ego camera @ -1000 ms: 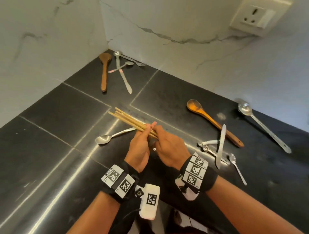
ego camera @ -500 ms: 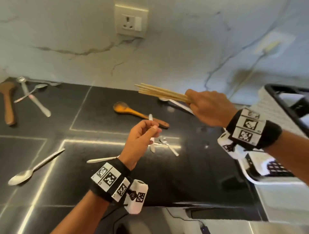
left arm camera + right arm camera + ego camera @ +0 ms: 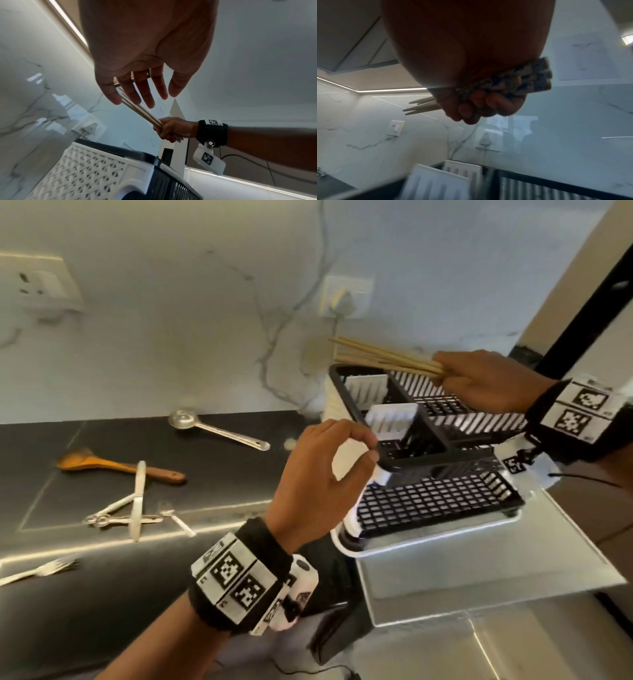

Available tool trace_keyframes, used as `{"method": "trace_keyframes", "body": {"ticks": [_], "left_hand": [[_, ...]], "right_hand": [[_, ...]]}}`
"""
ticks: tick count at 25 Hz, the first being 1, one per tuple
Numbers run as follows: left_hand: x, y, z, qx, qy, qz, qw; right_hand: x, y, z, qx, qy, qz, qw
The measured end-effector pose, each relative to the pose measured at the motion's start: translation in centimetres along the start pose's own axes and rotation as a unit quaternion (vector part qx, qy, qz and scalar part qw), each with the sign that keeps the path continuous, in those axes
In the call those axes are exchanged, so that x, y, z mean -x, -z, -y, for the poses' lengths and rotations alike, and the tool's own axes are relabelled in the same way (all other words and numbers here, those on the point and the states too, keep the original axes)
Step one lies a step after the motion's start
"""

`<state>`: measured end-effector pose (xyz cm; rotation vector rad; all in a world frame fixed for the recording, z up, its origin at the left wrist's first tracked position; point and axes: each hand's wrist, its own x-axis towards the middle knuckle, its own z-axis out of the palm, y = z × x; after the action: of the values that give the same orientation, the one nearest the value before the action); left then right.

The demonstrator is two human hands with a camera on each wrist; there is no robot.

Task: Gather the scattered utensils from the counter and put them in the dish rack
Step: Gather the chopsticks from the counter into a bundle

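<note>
My right hand grips a bundle of wooden chopsticks by their patterned ends and holds them level above the upper tier of the black-and-white dish rack, tips pointing left. My left hand hovers empty in front of the rack's left corner, fingers loosely curled, straighter in the left wrist view. Left on the black counter lie a steel ladle, a wooden spoon, a crossed pile of a knife and small cutlery, and a fork.
The rack stands on a white drip tray over a steel drainboard at the right. The marble wall behind carries a socket and a plugged switch plate. A dark vertical frame rises at the far right.
My right hand has carried the chopsticks rightward from the counter to above the dish rack. My left hand let go of them and followed toward the rack, empty.
</note>
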<state>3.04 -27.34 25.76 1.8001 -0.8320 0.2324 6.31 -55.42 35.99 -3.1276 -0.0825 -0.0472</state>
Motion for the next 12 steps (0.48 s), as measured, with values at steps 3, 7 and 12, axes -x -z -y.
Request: {"method": "trace_keyframes", "body": {"ticks": [3, 7, 12], "left_hand": [[-1.6, -4.9, -1.7, -0.087, -0.043, -0.002, 0.995], [-2.6, -8.8, -2.2, -0.192, -0.082, 0.027, 0.977], [-3.6, -12.0, -1.5, -0.240, -0.067, 0.049, 0.967]], "right_hand": [[1.6, -0.6, -7.4, -0.044, 0.000, 0.036, 0.998], [2.7, -1.9, -14.4, -0.057, -0.021, 0.102, 0.993], [3.2, -3.3, -19.0, -0.078, -0.071, 0.213, 0.971]]}}
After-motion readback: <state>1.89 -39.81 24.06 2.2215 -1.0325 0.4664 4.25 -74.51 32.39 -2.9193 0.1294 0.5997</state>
